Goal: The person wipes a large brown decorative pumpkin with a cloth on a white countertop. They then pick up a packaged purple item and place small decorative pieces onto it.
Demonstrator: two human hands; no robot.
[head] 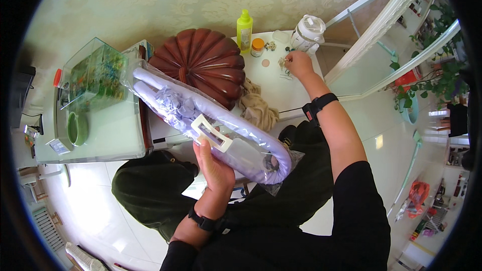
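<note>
My left hand [217, 169] grips a clear plastic packet holding a padded lavender satin rod [241, 120], bent double. Bunched lavender fabric [175, 103] shows at its far end. A cream rectangular hair clip [211, 134] lies on the packet under my left thumb. Reaching over the white tabletop [263, 82], my right hand [300, 66] has its fingertips drawn together at a cluster of small gold-toned trinkets [282, 62]. Whether it pinches one is hidden. Near it lie a round beige disc [265, 63] and small hair clips [286, 77].
At the back stand a yellow-green pump bottle [244, 32], an orange-lidded jar [257, 47] and a white jug [308, 30]. A brown pumpkin-shaped lidded object [199, 64] and crumpled beige cloth [260, 109] lie beyond the packet. Left are a glass tank [96, 75] and green bowl [77, 128].
</note>
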